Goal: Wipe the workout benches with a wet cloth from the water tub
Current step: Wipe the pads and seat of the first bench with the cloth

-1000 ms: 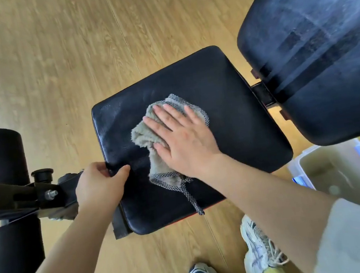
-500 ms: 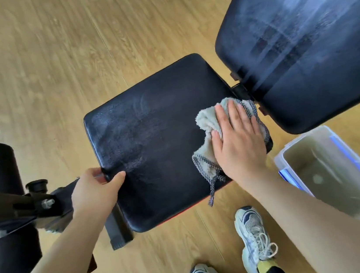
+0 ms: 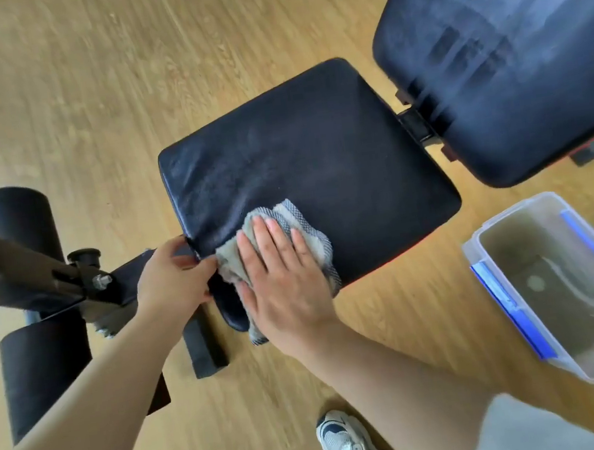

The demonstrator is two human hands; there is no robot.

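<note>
A black padded bench seat (image 3: 317,161) lies in the middle, with the black backrest pad (image 3: 513,45) at the upper right. My right hand (image 3: 283,275) presses flat on a grey cloth (image 3: 304,231) at the seat's near left corner; part of the cloth hangs over the edge. My left hand (image 3: 170,275) grips the seat's left edge beside the cloth. A clear plastic water tub (image 3: 567,283) with blue clips stands on the floor at the right, with murky water in it.
The bench's metal frame (image 3: 29,267) and two black foam rollers (image 3: 19,223) lie at the left. A black foot bar (image 3: 202,346) sits under the seat. My shoe (image 3: 347,444) is on the wooden floor (image 3: 80,83) below.
My right hand has slid the cloth from the seat's right end, near the backrest, back to its near left corner. My left hand stays on the seat's left edge.
</note>
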